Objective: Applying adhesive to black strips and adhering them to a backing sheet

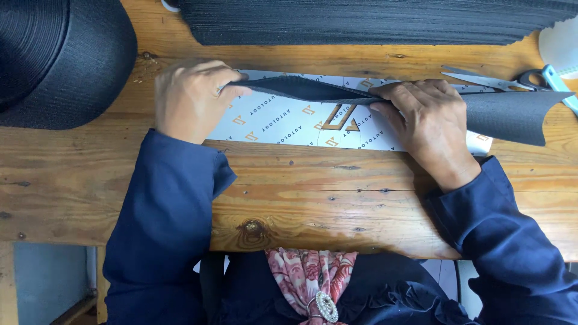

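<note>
Both hands work a long black fabric strip (506, 114) that lies across a white printed sheet (271, 120) on the wooden tabletop (301, 192). The left hand (189, 99) has its fingers (232, 90) curled over the strip's left end, pinching the dark edge between fingertips and thumb, so that end lifts slightly off the sheet. The right hand (424, 123) lies palm down further along, its fingers (391, 96) clenched on the strip's upper edge and pressing it against the sheet; how firmly the thumb grips underneath cannot be told. Between the two sets of fingers the strip narrows to a thin folded ridge, and beyond the right fingers it widens into a curved flap that ends just short of the tabletop's far right. The sheet shows below and between the fingers, bearing small tan marks and a larger tan emblem just left of the right fingers. Past the right fingers, near the edge of view, lie scissors (487, 79) with a dark handle, touching a pale blue tool (560, 87). Above both hands, well beyond the fingers, sits a stack of black ribbed material (373, 24), and to the left of the left fingers a large black roll (60, 54). Dark blue sleeves (162, 222) cover both forearms.
</note>
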